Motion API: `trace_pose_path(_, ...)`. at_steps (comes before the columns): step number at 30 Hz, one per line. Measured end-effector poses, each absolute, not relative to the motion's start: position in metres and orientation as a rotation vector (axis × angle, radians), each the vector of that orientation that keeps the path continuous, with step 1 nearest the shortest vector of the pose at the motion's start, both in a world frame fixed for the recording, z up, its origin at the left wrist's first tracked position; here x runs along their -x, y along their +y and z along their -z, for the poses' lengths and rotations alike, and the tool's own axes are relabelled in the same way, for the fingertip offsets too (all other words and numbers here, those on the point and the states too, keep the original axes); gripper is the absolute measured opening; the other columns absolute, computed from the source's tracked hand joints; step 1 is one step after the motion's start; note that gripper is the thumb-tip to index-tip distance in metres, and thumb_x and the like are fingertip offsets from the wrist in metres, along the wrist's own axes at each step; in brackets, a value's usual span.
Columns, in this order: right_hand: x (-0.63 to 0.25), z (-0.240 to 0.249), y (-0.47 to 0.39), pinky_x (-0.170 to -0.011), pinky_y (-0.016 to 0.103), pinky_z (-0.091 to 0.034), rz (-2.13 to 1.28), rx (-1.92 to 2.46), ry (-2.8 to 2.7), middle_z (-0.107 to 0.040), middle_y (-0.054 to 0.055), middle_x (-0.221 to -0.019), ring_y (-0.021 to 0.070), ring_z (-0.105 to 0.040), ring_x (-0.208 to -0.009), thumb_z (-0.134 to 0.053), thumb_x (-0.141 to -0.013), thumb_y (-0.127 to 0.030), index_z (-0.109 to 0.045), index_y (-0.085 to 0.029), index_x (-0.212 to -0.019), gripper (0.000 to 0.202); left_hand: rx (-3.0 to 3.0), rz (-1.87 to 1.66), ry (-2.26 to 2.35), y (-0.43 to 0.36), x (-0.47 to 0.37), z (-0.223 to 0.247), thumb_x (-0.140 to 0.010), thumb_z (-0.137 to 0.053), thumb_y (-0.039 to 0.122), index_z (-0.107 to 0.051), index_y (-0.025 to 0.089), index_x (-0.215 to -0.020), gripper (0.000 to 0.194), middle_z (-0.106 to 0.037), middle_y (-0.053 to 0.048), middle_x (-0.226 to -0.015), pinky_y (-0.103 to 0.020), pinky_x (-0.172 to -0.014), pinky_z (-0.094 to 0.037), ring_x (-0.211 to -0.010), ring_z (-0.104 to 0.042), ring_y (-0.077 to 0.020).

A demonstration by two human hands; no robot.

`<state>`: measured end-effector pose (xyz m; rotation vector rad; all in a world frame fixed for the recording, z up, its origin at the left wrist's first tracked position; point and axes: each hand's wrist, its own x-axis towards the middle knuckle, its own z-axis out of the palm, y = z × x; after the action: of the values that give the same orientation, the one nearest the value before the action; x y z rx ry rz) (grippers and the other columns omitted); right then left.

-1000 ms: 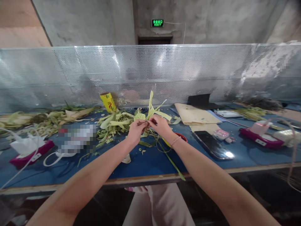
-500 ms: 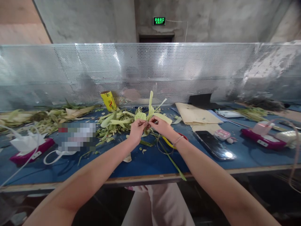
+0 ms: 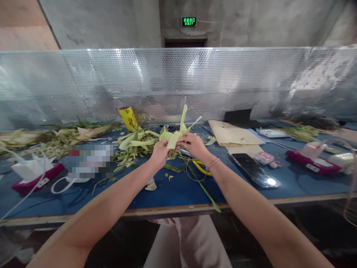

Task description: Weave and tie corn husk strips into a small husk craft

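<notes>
A blue tabletop (image 3: 173,197) before a perforated metal screen (image 3: 111,74) and concrete wall (image 3: 111,22) bears two magenta power strips (image 3: 297,158), one tilted yellow tube (image 3: 128,119) and one black smartphone (image 3: 252,168). Beside a heap of husk scraps (image 3: 139,146), the left hand (image 3: 160,153) and right hand (image 3: 195,146) pinch one pale-green husk piece (image 3: 174,140), long axis running away from the person, tip up and slightly right.

Both arms (image 3: 115,199) extend forward, curled fingers (image 3: 186,139) close together.
</notes>
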<state>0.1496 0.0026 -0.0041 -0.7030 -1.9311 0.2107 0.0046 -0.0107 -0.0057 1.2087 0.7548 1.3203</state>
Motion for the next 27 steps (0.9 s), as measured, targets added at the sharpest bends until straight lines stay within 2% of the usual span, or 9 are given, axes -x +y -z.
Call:
trace_pose_path(3,-0.149,0.008,0.004,-0.066,0.027,-0.045,-0.223,0.704,-1.884,-0.061,0.004,-0.072,0.0138,-0.056,-0.068,-0.053,-0.073,-0.017,-0.065,-0.017,-0.064,0.016,-1.130,-1.290,0.765,-0.011,-0.005,0.002,-0.052,-0.069,0.011,-0.056,0.012,-0.060,0.015,-0.059,0.000,-0.051,-0.019,-0.048,-0.045,-0.048,-0.057,-0.0087)
trace_pose_path(8,-0.148,0.010,0.005,-0.070,0.028,-0.045,-0.301,0.737,-1.840,-0.061,0.004,-0.072,0.0139,-0.056,-0.070,-0.051,-0.074,-0.021,-0.063,-0.017,-0.067,0.014,-1.048,-1.223,0.767,-0.011,-0.004,0.000,-0.058,-0.063,0.007,-0.058,0.010,-0.061,0.007,-0.063,-0.003,-0.054,-0.019,-0.054,-0.049,-0.050,-0.059,-0.0084)
trace_pose_path(12,-0.149,0.006,0.003,-0.064,0.026,-0.043,-0.127,0.727,-1.915,-0.056,0.004,-0.071,0.0137,-0.052,-0.069,-0.048,-0.074,-0.019,-0.056,-0.017,-0.067,0.011,-1.087,-1.250,0.722,-0.008,-0.003,0.002,-0.057,-0.066,0.010,-0.057,0.010,-0.062,0.011,-0.061,-0.001,-0.051,-0.016,-0.046,-0.045,-0.043,-0.054,-0.0059)
trace_pose_path(15,-0.149,0.003,0.000,-0.064,0.026,-0.041,-0.089,0.791,-1.920,-0.054,0.003,-0.070,0.0139,-0.049,-0.068,-0.043,-0.076,-0.019,-0.051,-0.017,-0.069,0.011,-1.108,-1.293,0.725,-0.006,-0.002,0.003,-0.054,-0.068,0.013,-0.056,0.011,-0.065,0.016,-0.062,0.000,-0.053,-0.017,-0.047,-0.044,-0.046,-0.056,-0.0069)
trace_pose_path(19,-0.148,0.000,-0.005,-0.061,0.025,-0.038,-0.209,0.981,-1.941,-0.052,0.000,-0.065,0.0122,-0.046,-0.059,-0.040,-0.078,-0.023,-0.047,-0.019,-0.070,0.012,-1.170,-1.347,0.783,-0.005,-0.001,0.004,-0.053,-0.070,0.017,-0.055,0.012,-0.065,0.020,-0.063,-0.002,-0.055,-0.021,-0.054,-0.046,-0.051,-0.058,-0.0090)
trace_pose_path(27,-0.147,-0.005,-0.005,-0.051,0.023,-0.031,-0.436,1.068,-1.893,-0.044,-0.002,-0.050,0.0100,-0.041,-0.049,-0.039,-0.078,-0.029,-0.044,-0.018,-0.054,0.027,-1.403,-1.454,0.983,-0.004,0.000,0.006,-0.057,-0.066,0.022,-0.053,0.014,-0.068,0.018,-0.062,-0.001,-0.056,-0.027,-0.060,-0.046,-0.055,-0.060,-0.0134)
